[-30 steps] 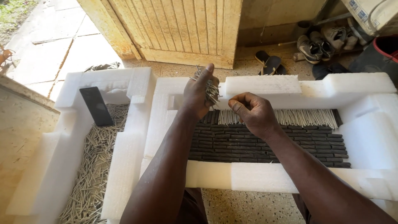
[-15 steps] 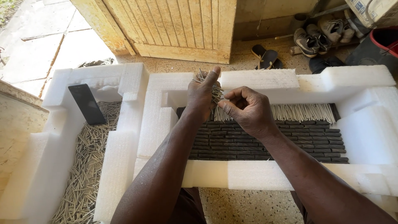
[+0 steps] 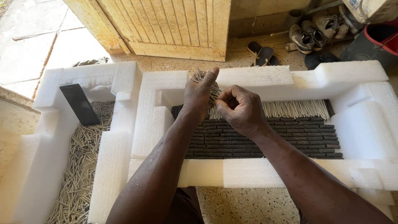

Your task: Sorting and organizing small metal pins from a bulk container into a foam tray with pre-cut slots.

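Holding a bundle of pale sticks (image 3: 206,85) in my left hand (image 3: 198,94), fingers wrapped round it and thumb up, I am pinching its sticks with my right hand (image 3: 240,111), fingertips together. Both are hovering over the white foam tray (image 3: 265,79), above rows of dark strips (image 3: 265,139) and laid sticks (image 3: 296,108). A black phone (image 3: 78,103) is leaning in the left tray (image 3: 49,137) on loose sticks (image 3: 78,170). Shoes (image 3: 309,35) are lying beyond, near a wooden door (image 3: 166,25).

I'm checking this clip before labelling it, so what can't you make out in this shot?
Head view only:
- How many sticks the left hand holds: fingers cover them.
- What the right hand pinches: curled fingers hide it.
- The red tub: cut off by the right edge.
- The shoes: too small for detail.
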